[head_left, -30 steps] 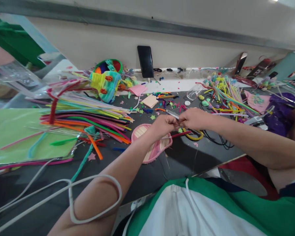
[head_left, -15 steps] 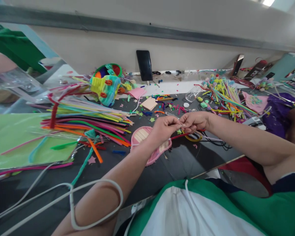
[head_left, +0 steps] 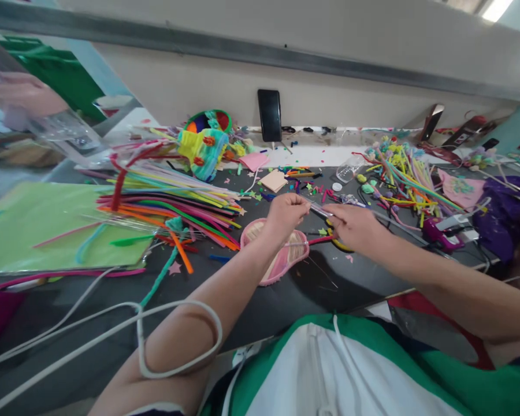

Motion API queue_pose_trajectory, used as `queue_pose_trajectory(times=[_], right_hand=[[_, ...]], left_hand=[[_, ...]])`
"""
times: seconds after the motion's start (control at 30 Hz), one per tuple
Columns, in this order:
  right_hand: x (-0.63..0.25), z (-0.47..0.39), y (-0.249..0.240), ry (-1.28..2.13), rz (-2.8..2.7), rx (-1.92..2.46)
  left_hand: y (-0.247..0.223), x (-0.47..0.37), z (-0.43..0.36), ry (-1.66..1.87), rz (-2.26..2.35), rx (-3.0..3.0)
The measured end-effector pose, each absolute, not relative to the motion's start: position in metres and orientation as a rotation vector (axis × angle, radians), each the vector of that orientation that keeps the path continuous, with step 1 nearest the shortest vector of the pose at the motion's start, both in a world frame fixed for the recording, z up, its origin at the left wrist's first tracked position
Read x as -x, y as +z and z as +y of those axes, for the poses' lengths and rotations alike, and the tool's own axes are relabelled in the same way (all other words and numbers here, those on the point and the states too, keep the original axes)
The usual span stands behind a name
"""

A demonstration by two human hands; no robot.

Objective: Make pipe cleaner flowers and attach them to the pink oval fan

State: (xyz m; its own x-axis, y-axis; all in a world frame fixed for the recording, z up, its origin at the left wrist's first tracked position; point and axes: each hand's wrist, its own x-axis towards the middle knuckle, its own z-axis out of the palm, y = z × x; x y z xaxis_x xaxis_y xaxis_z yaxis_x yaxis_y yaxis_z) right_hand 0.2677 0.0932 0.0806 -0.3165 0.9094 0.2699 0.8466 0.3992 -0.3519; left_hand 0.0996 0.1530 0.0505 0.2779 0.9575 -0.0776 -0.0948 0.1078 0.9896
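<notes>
The left hand, fingertips pinched together, has parted from the right hand, clamped around scissors.

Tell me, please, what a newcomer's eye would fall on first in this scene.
Probably the thick bundle of multicoloured fuzzy pipe cleaners, lying left of the person's left hand. Behind it sits a yellow-and-turquoise fuzzy craft piece, and a black rectangular phone stands against the pale panel. A pink-edged flat piece lies partly hidden below the left forearm.
</notes>
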Motion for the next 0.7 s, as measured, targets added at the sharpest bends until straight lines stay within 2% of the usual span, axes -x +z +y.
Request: queue_pose_trajectory(times=[0.13,0.23,0.4,0.53,0.63,0.7], right_hand=[[-0.249,0.104,0.047,0.306,-2.205,1.631],[-0.244,0.109,0.045,0.284,-2.235,1.774],[-0.239,0.097,0.076,-0.021,-2.496,1.943],[-0.238,0.102,0.113,-0.201,-2.584,1.999],[-0.25,0.124,0.13,-0.061,-2.613,2.024],[-0.266,0.144,0.131,0.258,-2.626,1.94]], left_hand=[[0.045,-0.104,0.151,0.995,0.999,-1.256],[0.037,-0.104,0.154,1.022,1.123,-1.466],[0.033,-0.104,0.152,0.994,1.293,-1.856],[0.039,-0.105,0.147,0.924,1.169,-2.033],[0.04,-0.105,0.145,0.93,0.995,-2.032],[0.04,-0.105,0.145,0.932,0.881,-1.906]])
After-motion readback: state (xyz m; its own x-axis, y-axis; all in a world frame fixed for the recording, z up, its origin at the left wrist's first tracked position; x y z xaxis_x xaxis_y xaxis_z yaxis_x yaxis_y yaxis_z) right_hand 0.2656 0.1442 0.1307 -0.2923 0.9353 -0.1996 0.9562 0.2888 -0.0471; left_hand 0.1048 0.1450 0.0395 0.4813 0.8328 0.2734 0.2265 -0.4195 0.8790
